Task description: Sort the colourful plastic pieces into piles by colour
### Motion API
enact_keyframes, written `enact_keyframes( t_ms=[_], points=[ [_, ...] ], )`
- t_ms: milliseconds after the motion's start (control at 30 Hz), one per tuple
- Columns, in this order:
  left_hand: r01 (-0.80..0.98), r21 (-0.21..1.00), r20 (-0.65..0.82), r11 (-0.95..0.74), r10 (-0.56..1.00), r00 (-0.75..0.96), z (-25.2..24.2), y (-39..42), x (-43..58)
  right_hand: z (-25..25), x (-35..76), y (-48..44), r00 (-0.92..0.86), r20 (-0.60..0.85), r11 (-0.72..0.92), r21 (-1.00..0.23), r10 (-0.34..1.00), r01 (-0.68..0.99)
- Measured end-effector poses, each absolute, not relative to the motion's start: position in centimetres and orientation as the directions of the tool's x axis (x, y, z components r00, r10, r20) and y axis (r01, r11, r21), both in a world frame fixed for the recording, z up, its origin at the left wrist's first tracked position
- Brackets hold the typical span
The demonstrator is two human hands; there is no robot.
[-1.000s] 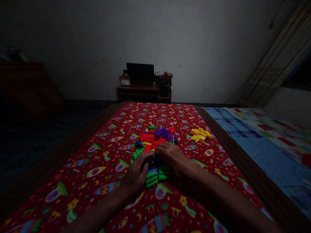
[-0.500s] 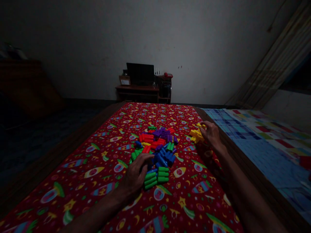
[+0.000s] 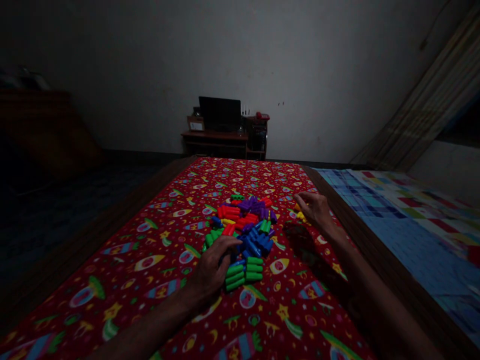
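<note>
A pile of plastic pieces lies on the red patterned cloth (image 3: 150, 260): blue pieces (image 3: 252, 244), red pieces (image 3: 228, 212), purple pieces (image 3: 255, 205) and green pieces (image 3: 254, 269). My left hand (image 3: 215, 262) rests at the pile's near left side, its fingers curved over some blue and green pieces; whether it grips any is hidden. To the right of the pile, my right hand (image 3: 314, 210) hovers with thumb and fingers apart and nothing visible between them. Partly behind it is a small group of yellow pieces (image 3: 300, 216).
A desk (image 3: 215, 137) with a black monitor (image 3: 220, 112) and a red telephone (image 3: 262, 116) stands against the far wall. At the right lies a blue checked and patchwork cloth (image 3: 378, 215). A dark wooden cabinet (image 3: 45, 130) stands at the left.
My right hand has moved a little left, off the yellow piece it held on top of the yellow group. My left hand has stayed by the pile. The view has shifted slightly.
</note>
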State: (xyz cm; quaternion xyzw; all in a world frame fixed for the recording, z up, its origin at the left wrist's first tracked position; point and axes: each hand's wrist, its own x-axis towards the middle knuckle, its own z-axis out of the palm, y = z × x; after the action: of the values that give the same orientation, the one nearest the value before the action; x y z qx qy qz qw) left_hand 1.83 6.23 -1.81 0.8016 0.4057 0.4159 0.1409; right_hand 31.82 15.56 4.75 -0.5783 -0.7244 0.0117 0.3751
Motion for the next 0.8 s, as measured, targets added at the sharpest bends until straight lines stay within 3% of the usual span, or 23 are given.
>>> enact_keyframes(
  t_ms=[100,233,333,433,533,633,733,800],
  points=[
    [0.522,0.567,0.558,-0.637,0.763,0.326,-1.9,6.2,1.9,4.9,26.8,15.1,-0.297,0.465,0.523,-0.494,0.834,0.695],
    [0.514,0.551,0.577,-0.657,0.746,0.333,-2.1,6.3,1.8,4.2,19.4,15.5,-0.638,0.264,0.689,-0.332,0.724,0.644],
    [0.509,0.538,0.584,-0.671,0.733,0.349,-2.4,6.3,1.8,3.2,15.7,16.1,-0.663,0.122,0.674,-0.150,0.738,0.723],
    [0.486,0.536,0.594,-0.691,0.717,0.364,-2.6,6.5,1.7,2.3,14.3,16.6,-0.634,0.088,0.639,-0.075,0.769,0.765],
    [0.456,0.531,0.619,-0.715,0.694,0.367,-2.5,6.5,1.8,2.0,14.7,16.8,-0.636,0.121,0.648,-0.148,0.762,0.747],
    [0.453,0.518,0.626,-0.725,0.683,0.377,-2.2,6.4,1.8,2.4,16.7,16.9,-0.618,0.240,0.662,-0.342,0.748,0.668],
    [0.456,0.527,0.610,-0.717,0.693,0.385,-2.1,6.3,1.8,3.5,20.3,17.4,-0.406,0.404,0.572,-0.530,0.819,0.626],
    [0.445,0.545,0.602,-0.711,0.701,0.383,-2.1,6.3,1.8,4.3,23.7,18.1,-0.236,0.452,0.486,-0.589,0.860,0.646]
  ],
)
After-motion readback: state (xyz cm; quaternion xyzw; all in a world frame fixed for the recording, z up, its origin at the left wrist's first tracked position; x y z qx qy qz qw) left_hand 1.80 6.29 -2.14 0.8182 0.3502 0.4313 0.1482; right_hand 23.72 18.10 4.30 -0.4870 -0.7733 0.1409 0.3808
